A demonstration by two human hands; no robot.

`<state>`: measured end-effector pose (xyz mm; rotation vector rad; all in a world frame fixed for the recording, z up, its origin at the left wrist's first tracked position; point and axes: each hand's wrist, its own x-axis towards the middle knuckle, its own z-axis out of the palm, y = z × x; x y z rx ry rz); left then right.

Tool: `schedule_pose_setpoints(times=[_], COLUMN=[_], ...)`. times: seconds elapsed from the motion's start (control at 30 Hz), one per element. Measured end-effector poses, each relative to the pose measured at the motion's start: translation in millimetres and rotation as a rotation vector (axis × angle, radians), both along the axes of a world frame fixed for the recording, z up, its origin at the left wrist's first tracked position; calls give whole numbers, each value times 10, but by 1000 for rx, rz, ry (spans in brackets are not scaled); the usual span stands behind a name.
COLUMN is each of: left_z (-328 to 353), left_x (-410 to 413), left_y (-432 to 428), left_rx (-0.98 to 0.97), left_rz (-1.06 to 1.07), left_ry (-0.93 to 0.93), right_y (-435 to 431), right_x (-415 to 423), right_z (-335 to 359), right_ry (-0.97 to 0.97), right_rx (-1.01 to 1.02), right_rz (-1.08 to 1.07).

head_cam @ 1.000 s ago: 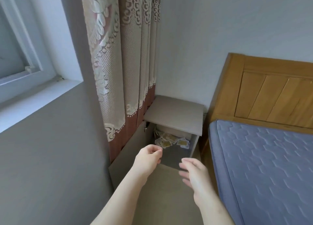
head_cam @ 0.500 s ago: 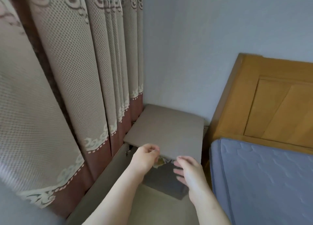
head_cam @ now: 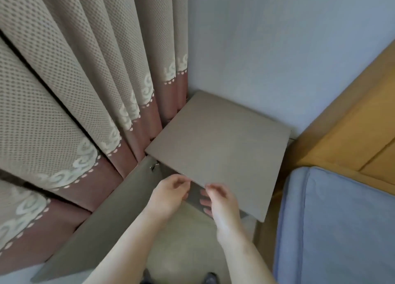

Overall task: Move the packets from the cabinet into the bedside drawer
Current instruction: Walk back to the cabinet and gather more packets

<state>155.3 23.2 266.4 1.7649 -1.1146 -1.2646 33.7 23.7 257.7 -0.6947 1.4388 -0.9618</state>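
The grey bedside cabinet (head_cam: 224, 147) stands in the corner, seen from above, and its top hides the inside. Its door (head_cam: 96, 230) is swung open to the left. No packets or drawer show in this view. My left hand (head_cam: 171, 191) is at the top's front edge with loosely curled fingers and nothing visible in them. My right hand (head_cam: 222, 202) is beside it, with its fingers reaching down into the dark opening under the top. No packet shows in either hand.
A patterned curtain (head_cam: 64, 91) hangs close on the left, behind the open door. A bed with a blue mattress (head_cam: 342, 219) and a wooden headboard (head_cam: 352, 123) stands tight against the cabinet's right side. Beige floor (head_cam: 188, 251) lies below my arms.
My view has moved closer and over the cabinet, so the packets seen inside one second ago are now hidden under the top. Both hands have advanced to the opening.
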Motion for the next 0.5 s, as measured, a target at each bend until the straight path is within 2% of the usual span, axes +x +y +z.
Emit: schedule_pose_setpoints(times=[0.27,0.5], left_z=[-1181,-2633], left_x=[150,568], left_y=[-542,-543], left_rx=[194,359], left_rz=[-136,-247], left_ry=[-192,-392], right_y=[-491,-638], right_x=[35,176], right_z=[-1317,-2818], right_ry=[136,207], right_rx=[151,309], right_rz=[-1,156])
